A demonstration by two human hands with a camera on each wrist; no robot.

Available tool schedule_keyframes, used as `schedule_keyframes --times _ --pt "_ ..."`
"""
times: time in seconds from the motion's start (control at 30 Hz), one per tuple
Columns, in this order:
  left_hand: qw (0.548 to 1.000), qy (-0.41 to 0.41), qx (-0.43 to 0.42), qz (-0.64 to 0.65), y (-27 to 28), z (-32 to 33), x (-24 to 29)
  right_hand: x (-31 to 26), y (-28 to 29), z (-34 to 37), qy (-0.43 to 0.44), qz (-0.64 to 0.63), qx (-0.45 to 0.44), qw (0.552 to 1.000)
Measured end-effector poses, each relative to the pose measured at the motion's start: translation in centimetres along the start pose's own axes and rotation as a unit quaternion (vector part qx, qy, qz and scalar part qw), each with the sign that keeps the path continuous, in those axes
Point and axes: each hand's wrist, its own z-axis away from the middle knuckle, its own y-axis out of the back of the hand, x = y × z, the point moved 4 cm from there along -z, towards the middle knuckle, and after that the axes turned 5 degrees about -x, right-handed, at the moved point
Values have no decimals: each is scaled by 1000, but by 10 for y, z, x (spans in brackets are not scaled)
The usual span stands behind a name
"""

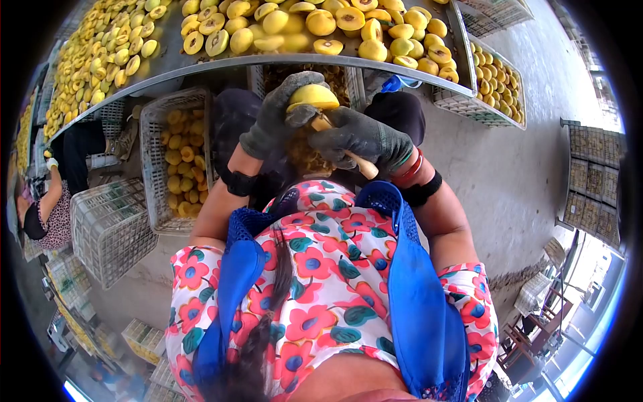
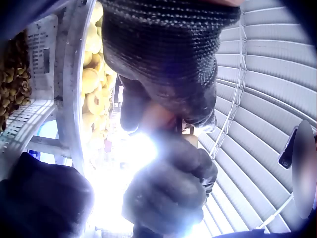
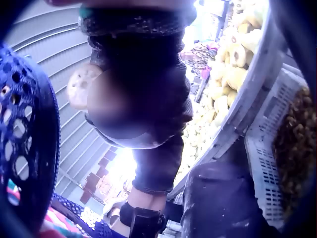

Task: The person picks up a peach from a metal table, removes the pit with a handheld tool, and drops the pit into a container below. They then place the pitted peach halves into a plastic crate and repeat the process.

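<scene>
In the head view my gloved left hand [image 1: 273, 117] holds a yellow peach half [image 1: 313, 98] over my lap, fingers around its side. My gloved right hand [image 1: 362, 137] grips a wooden-handled tool [image 1: 364, 165], whose handle end sticks out below the fist. Its other end points at the peach, and I cannot tell the shape of its tip. The left wrist view has the left hand [image 2: 158, 54] above the right hand [image 2: 168, 188], close together. In the right wrist view the round handle end of the tool [image 3: 81, 88] shows beside the right hand [image 3: 148, 74].
A metal-edged table [image 1: 161, 72] ahead bears many peach halves. A crate of peaches [image 1: 151, 134] stands at my left, another crate [image 1: 495, 117] at the right. Under the table edge sits a crate of dark scraps [image 1: 355, 84]. Another person [image 1: 53, 214] works at far left.
</scene>
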Motion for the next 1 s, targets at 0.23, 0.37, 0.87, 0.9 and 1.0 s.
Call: schedule_keyframes --times 0.23,0.37,0.87,0.9,1.0 --pt "999 12 -28 -45 3 -1 0 16 -3 -5 -206 -76 101 970" --pt "999 26 -24 -12 2 4 -13 14 -3 -3 -189 -180 99 960" --pt "988 86 91 87 21 -2 -2 11 -9 -26 -158 -369 91 911" --pt "973 114 154 133 26 1 -8 14 -7 -28 -150 -325 99 929" --pt "918 173 259 245 49 16 -10 24 0 -26 -146 -269 138 942"
